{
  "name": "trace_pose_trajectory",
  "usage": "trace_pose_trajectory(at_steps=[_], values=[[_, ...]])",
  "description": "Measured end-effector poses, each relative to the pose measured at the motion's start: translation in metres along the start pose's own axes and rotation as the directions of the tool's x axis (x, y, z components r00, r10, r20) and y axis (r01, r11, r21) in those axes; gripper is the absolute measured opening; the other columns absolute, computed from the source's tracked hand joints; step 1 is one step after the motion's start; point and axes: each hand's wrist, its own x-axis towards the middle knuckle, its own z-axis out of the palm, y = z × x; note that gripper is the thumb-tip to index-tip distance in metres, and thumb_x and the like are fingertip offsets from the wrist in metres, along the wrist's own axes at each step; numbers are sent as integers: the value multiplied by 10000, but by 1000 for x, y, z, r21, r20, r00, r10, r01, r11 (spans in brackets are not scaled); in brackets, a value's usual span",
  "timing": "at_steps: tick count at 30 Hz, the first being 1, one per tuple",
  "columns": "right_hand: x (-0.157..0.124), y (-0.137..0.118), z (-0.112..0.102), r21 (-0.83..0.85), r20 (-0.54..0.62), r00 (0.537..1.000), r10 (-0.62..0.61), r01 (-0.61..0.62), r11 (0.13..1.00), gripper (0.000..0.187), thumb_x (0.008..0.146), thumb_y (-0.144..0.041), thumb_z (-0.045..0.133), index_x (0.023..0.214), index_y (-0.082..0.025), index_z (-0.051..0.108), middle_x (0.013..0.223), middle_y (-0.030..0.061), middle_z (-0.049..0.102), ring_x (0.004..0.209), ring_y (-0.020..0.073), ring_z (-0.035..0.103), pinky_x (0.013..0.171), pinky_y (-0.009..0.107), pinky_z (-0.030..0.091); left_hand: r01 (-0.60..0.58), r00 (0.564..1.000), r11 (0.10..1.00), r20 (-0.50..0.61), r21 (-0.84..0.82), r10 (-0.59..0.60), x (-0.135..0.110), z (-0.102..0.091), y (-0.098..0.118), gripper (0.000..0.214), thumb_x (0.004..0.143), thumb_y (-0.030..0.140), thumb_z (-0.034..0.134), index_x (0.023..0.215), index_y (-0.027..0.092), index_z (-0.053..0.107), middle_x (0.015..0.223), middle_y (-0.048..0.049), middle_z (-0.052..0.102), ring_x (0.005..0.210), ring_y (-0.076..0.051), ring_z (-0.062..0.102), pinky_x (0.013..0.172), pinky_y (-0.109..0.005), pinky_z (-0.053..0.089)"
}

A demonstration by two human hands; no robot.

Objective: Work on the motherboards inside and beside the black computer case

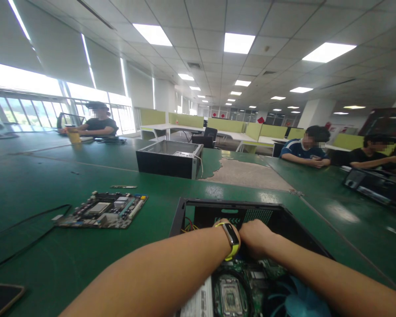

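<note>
Both my forearms reach into an open black computer case (231, 203) on the green table in front of me. Inside it lie a green motherboard (231, 296) with a bare CPU socket and a blue fan (293, 301). My left hand (223, 223), with a yellow-strapped watch on the wrist, bends down into the case and its fingers are hidden. My right hand (257, 237) sits right beside it, knuckles up and fingers curled downward into the case. What they grip is hidden.
A loose motherboard (104, 211) and a small memory stick (123, 186) lie to the left, with black cables (26, 220) and a phone (0, 297). A second open case (168, 160) stands farther back. Three seated people work at the table's far sides, with another case (376, 185) at right.
</note>
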Motion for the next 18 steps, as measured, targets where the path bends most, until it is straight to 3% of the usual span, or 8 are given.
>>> trace_pose_trajectory(at_steps=[4, 18], values=[[1, 0, 2, 5, 16, 1000, 11, -11, 1000, 292, 662, -209, 633, 922, -104, 714, 913, 195, 700, 874, 330, 668, 734, 387, 509, 30, 1000, 1000, 2, -1, -30, 2, 1, 2, 194, 421, 240, 801, 576, 257, 687, 722, -19, 701, 751, -291, 637, 759, -514, 488], [3, -1, 5, 12, -3, 1000, 23, -23, 1000, 280, 653, -180, 637, 912, -100, 707, 928, 191, 702, 872, 337, 665, 738, 412, 509, 15, 1000, 1000, 10, 0, -15, 1, 0, 2, 184, 484, 244, 786, 652, 253, 710, 807, -44, 705, 789, -323, 633, 738, -547, 485]])
